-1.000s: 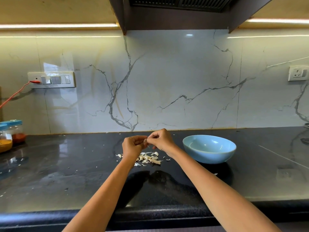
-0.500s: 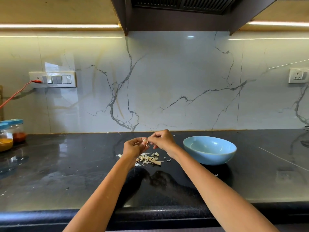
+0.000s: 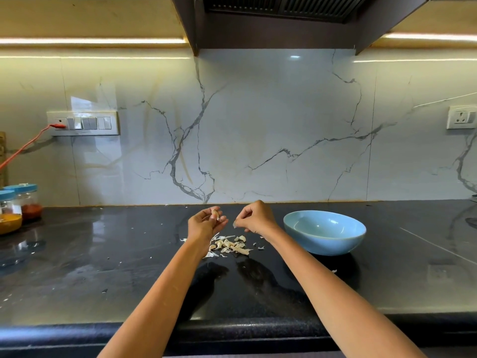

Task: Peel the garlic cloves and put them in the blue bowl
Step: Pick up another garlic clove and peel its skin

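Left hand point(image 3: 204, 224) pinching a pale, part-skinned garlic clove point(image 3: 214, 213), right hand point(image 3: 255, 218) nipping a peel scrap point(image 3: 235, 224), papery skins point(image 3: 229, 246) heaped below, blue bowl point(image 3: 324, 232) just right.

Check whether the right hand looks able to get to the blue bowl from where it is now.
Probably yes. The right hand hovers just left of the blue bowl, with only bare black countertop between them. It pinches what looks like a bit of garlic skin.
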